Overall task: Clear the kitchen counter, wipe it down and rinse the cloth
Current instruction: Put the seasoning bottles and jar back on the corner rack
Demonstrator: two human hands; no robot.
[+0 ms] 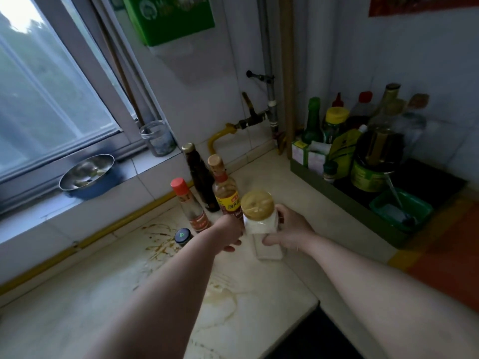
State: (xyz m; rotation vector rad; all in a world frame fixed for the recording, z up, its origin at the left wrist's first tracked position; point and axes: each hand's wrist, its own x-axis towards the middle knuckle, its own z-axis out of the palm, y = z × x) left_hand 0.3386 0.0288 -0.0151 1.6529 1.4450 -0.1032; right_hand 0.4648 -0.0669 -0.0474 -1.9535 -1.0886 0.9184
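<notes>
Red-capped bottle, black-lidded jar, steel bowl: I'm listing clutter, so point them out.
Red-capped bottle [191, 206]: head view, on its clear body.
Black-lidded jar [182, 235]: head view, on its lid.
Steel bowl [71, 178]: head view, on its inner wall.

Yellow-lidded clear jar [260, 218], red-capped bottle [190, 206], green tray [344, 200], brown-stained pale counter [129, 281]

place: home kitchen | evidence: stained counter [103, 294], sauce bottles [225, 195], tiled wall [207, 86], gas pipe [215, 141]
</notes>
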